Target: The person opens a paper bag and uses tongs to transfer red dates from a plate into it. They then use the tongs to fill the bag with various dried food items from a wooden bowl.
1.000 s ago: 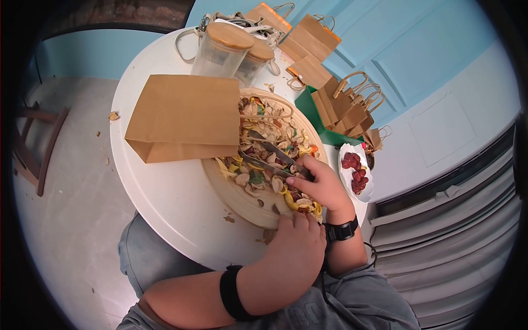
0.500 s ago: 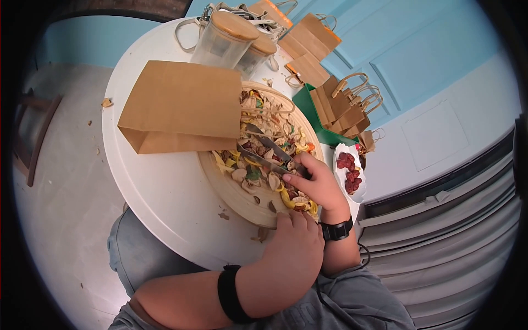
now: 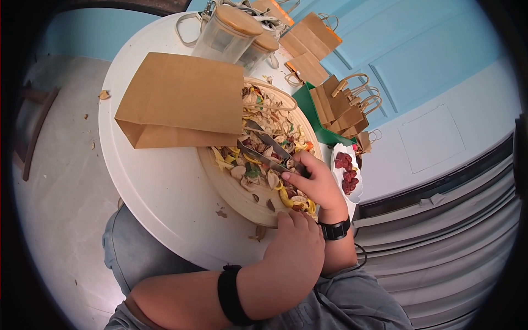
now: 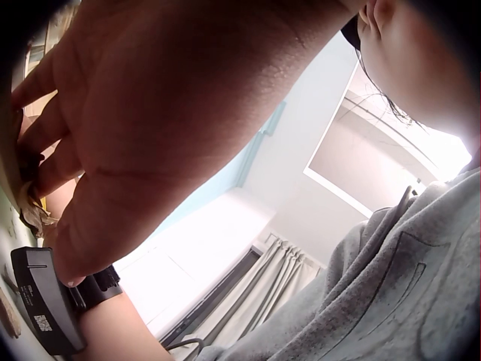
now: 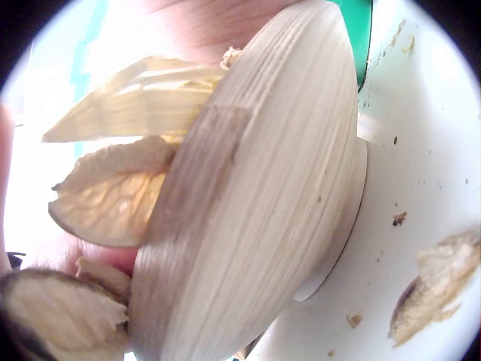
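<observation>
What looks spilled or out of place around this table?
Dried scraps lie beside the round plate, one piece sits at the table rim, and bits dot the floor; they look strayed from the plate's pile.

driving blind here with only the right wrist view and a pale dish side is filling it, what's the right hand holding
Observer: The right hand holds metal tongs.

Operator: ok and anything by the dish on the side away from that hand

Observer: Yes, a large brown paper bag lies on its side, its handle reaching over the dried pieces in the dish.

Operator: i see a bit of green up top, what's in it

Observer: Smaller brown bags with handles stand in that green box.
</observation>
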